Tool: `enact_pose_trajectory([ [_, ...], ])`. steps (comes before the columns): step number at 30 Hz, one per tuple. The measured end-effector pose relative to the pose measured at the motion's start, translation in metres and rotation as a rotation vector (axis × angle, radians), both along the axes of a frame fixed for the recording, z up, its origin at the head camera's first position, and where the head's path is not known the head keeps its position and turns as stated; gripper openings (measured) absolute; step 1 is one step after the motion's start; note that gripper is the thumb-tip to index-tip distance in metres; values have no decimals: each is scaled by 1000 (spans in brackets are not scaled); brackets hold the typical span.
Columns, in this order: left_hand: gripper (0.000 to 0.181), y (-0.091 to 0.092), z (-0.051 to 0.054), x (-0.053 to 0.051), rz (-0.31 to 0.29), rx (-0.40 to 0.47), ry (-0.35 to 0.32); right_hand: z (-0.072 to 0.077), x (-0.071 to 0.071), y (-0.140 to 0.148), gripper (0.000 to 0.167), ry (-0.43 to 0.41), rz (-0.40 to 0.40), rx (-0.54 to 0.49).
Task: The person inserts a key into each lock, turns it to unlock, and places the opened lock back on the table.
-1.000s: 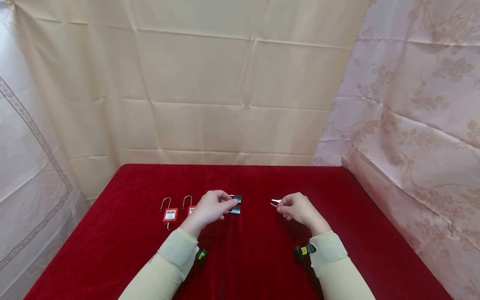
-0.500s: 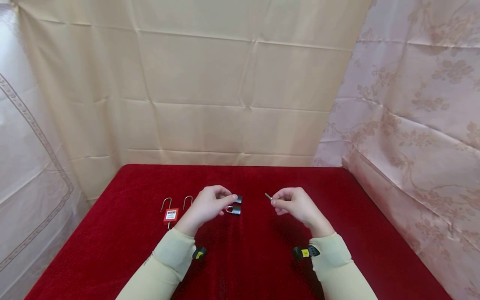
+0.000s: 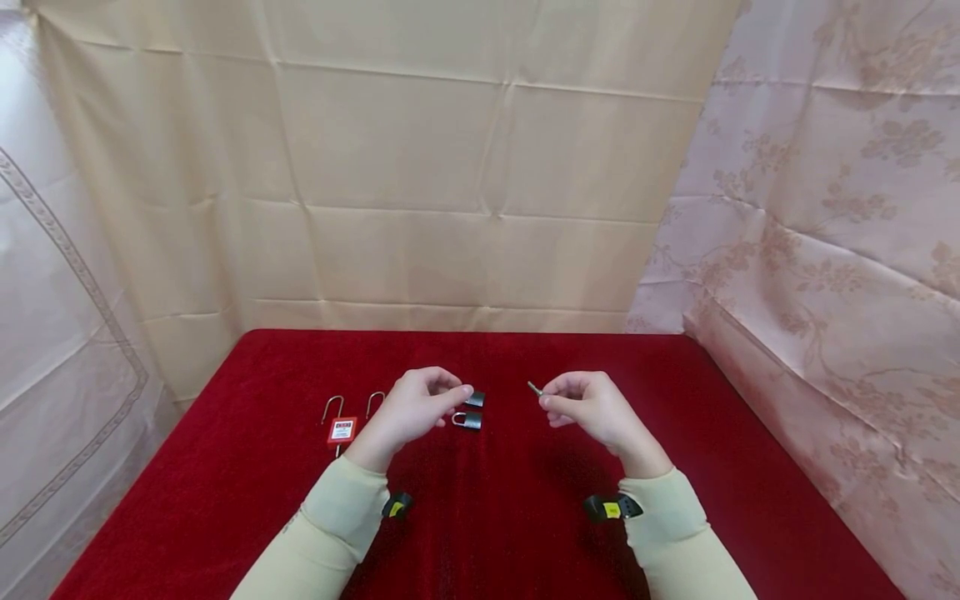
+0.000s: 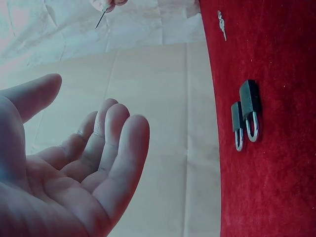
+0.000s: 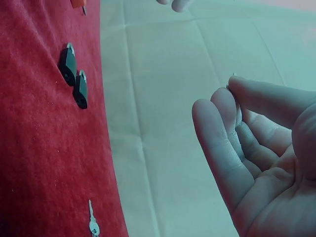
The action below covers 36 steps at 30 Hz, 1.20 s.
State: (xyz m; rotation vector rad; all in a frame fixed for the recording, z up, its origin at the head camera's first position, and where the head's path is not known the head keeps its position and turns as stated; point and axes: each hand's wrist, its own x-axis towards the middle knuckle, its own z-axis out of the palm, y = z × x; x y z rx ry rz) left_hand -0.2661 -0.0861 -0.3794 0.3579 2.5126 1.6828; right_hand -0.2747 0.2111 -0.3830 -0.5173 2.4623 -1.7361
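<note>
The red padlock (image 3: 342, 430) is unlatched; both black padlocks (image 4: 250, 97) seem locked. Right hand (image 3: 592, 410) pinches a thin key (image 3: 535, 388) (a spare key (image 5: 93, 225) lies near); left hand (image 3: 411, 410) holds nothing.

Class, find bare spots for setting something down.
Free table: the back strip below the beige curtain, the front between the sleeves, the right edge past the right hand. Crowded: around the left hand, with black padlocks and a red padlock. Right of those lies a loose key.

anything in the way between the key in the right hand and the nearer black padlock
Nothing visible stands between the key, pinched in the right hand, and the nearer black padlock. In the head view, the left hand hovers just off that line.
</note>
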Motion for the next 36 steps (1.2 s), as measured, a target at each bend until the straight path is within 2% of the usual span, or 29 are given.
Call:
enact_pose_trajectory([
  [7,19,-4,2,-3,33,-78,82,-4,-1,-2,15,-28,-5,-59],
  [15,24,-5,0,-18,88,-238,158,-5,-2,0,20,-60,-33,-105],
  [21,30,-6,-2,-26,85,-332,155,-8,-5,1,23,-78,-34,-103],
  [29,39,-3,-8,-33,23,-407,95,-9,-8,1,23,-89,-36,-108],
  [36,36,6,-16,-38,-7,-500,92,-10,-7,2,23,-103,-52,-106],
])
